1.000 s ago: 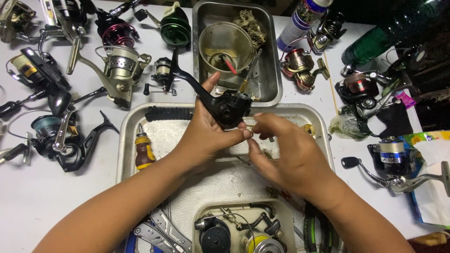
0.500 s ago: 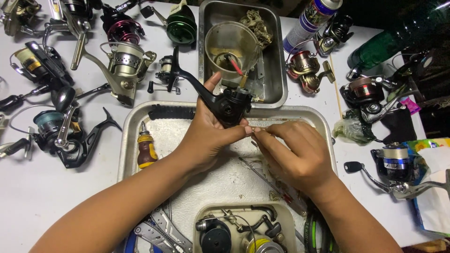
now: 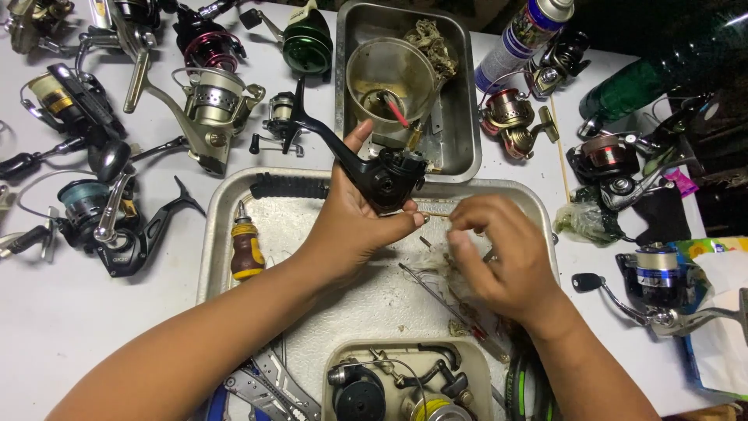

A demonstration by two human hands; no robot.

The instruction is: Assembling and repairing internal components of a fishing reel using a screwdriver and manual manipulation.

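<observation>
My left hand (image 3: 354, 222) grips a black fishing reel body (image 3: 382, 175) over the metal tray (image 3: 218, 226), its long stem pointing up and left. My right hand (image 3: 499, 253) hovers just right of the reel, fingers curled and blurred; whether it pinches a small part I cannot tell. Under my right hand lie small loose parts and a thin tool (image 3: 448, 300) on the tray's soiled paper lining.
A brown and yellow screwdriver handle (image 3: 247, 249) lies at the tray's left. A deeper metal pan (image 3: 460, 109) holds a plastic cup (image 3: 389, 82). Several fishing reels ring the table, with a spray can (image 3: 522, 35) at the back. A small tub (image 3: 405, 386) of reel parts sits near me.
My right hand has drawn away from the reel, moving right and slightly down. The left hand keeps holding the reel body in about the same spot.
</observation>
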